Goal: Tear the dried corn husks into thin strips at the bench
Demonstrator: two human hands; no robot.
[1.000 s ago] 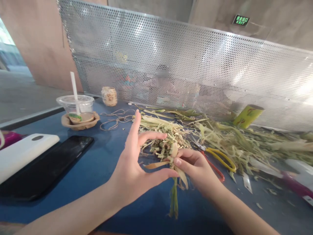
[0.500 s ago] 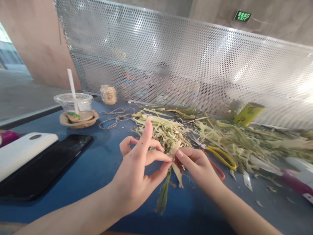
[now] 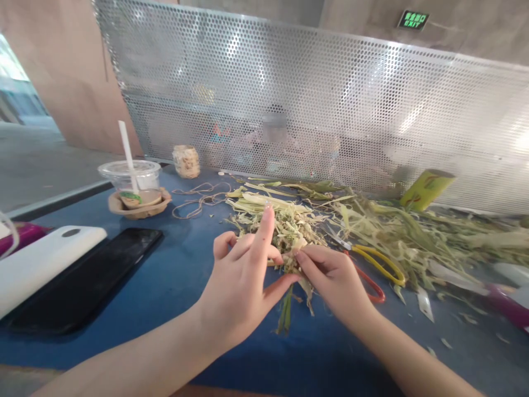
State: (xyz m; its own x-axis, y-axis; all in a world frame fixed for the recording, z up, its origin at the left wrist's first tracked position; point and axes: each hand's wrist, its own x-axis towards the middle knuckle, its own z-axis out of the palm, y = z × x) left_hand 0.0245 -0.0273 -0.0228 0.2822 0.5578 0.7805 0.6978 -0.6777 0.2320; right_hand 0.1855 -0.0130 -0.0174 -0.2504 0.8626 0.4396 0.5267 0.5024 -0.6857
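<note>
A small bunch of dry corn husk strips [image 3: 286,314] hangs between my two hands above the blue table. My left hand [image 3: 237,292] has its thumb against the bunch and other fingers curled behind it, while the index finger points up; the exact grip is partly hidden. From the other side my right hand [image 3: 341,278] pinches a pale husk piece at the top, thumb against bent fingers. Just beyond lies a heap of shredded husk [image 3: 289,220]. Scissors with yellow and orange handles [image 3: 382,264] rest to the right of my right hand.
A black phone [image 3: 91,278], a white device [image 3: 49,259] and a lidded cup [image 3: 138,182] stand left. Behind are string [image 3: 198,201] and a wrapped jar [image 3: 185,161]. More husks [image 3: 397,229], a yellow can [image 3: 427,189] and a blade [image 3: 425,304] lie right. Perforated metal screens the back.
My left index finger has lifted off the pinch and straightened upward, and the thumb has moved slightly right. My right hand stays at the husk bunch. The whole view has shifted slightly.
</note>
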